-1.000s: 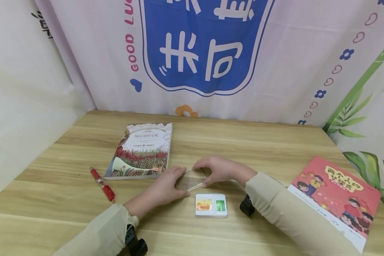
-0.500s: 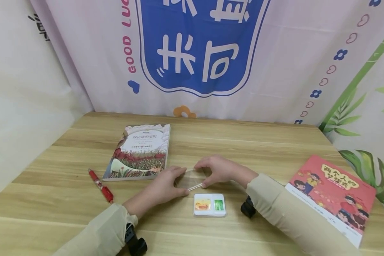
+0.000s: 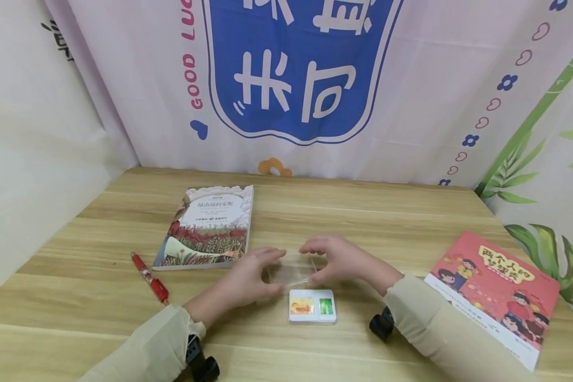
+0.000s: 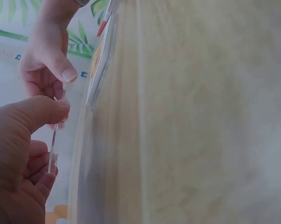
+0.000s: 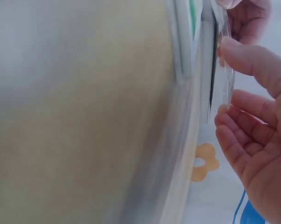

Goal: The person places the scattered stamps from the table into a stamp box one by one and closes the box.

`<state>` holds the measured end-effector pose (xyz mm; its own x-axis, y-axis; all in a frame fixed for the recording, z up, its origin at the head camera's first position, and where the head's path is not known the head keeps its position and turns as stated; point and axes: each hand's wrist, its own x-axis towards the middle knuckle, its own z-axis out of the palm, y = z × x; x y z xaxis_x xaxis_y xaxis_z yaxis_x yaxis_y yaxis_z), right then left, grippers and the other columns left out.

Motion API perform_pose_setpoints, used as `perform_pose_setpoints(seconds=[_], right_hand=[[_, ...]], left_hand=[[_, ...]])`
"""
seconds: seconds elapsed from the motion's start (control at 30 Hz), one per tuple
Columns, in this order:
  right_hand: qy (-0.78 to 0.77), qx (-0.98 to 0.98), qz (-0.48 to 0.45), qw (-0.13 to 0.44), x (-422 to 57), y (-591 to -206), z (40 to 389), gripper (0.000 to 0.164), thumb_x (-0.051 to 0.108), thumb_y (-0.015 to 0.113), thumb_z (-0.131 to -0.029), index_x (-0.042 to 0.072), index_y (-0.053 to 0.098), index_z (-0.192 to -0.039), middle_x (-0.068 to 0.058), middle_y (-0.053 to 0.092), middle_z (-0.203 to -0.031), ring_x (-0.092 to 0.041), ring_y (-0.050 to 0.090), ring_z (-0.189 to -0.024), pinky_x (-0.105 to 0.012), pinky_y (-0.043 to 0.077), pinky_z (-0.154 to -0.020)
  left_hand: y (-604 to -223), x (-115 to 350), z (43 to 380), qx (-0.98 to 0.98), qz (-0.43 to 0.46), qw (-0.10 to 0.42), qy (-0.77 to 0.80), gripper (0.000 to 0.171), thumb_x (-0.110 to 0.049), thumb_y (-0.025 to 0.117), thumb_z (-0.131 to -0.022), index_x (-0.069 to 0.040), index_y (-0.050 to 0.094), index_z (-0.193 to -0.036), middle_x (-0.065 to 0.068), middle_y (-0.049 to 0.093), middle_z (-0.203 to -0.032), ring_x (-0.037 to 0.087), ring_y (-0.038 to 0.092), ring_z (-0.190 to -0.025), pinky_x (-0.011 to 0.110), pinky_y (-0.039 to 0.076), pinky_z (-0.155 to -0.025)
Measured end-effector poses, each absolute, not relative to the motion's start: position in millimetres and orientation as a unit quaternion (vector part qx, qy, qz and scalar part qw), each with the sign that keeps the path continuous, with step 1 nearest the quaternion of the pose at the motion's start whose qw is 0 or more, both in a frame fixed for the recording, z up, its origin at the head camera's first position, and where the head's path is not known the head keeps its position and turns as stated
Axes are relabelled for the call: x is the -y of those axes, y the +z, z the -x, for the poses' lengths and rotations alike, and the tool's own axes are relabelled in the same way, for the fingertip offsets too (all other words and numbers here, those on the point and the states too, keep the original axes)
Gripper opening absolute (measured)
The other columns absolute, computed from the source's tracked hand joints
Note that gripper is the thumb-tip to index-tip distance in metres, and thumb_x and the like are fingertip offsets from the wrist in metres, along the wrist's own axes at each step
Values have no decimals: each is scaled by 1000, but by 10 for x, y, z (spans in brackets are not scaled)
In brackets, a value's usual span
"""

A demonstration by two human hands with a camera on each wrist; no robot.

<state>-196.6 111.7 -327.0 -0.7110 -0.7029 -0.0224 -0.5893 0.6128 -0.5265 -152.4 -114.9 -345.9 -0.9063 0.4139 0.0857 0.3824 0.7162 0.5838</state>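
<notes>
Between my two hands is a clear, flat plastic cover (image 3: 292, 271), held just above the table in the head view. My left hand (image 3: 248, 278) grips its left side; in the left wrist view the thumb (image 4: 51, 111) is on one side of the thin edge and the curled fingers on the other. The right side sits between the thumb and fingers of my right hand (image 3: 340, 261), as the right wrist view also shows. Just nearer to me lies a small white flat case (image 3: 312, 306) with an orange picture and a green one.
A storybook (image 3: 210, 225) lies behind my left hand, with a red pen (image 3: 150, 278) to its left. At the right is a red picture book (image 3: 494, 292). A printed curtain (image 3: 410, 106) hangs behind the wooden table (image 3: 353, 201).
My right hand has shifted a little to the right, and the cover between the hands looks turned and wider than before. The left hand stays in nearly the same spot.
</notes>
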Motion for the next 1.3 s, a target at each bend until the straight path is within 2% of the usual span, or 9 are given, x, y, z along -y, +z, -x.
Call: perform_pose_setpoints(seconds=[0.3,0.7,1.03,1.3], right_hand=[[-275,-892,352,71,-1202,-3272,1790,55,28,80,-70,9,60,-118,0,61,-113,-15,54,-98,-35,47,-85],[-327,-861,389,10,-1342,-3313,1560,54,28,83,-65,6,63,-109,-1,60,-95,-12,51,-85,-29,48,-77],[-360,-863,352,48,-1441,-3418,1430,62,33,83,-63,7,62,-115,0,60,-103,-11,52,-90,-28,47,-83],[-370,-857,356,44,-1484,-3530,1401,61,34,83,-63,10,62,-115,2,60,-106,-10,51,-91,-26,46,-82]], left_hand=[[-3433,1141,1460,-906,-264,19,330,70,-26,78,-70,-11,51,-132,10,49,-135,29,46,-121,50,40,-98],[-3415,1135,1386,-882,-325,39,338,67,-25,77,-72,-9,51,-131,14,48,-135,32,46,-122,51,39,-98],[-3368,1029,1294,-885,-338,67,314,70,-28,78,-70,-8,51,-132,8,52,-133,24,48,-121,43,40,-100],[-3387,984,1271,-885,-345,80,301,68,-26,78,-70,-8,52,-130,12,50,-134,26,46,-123,44,37,-103]])
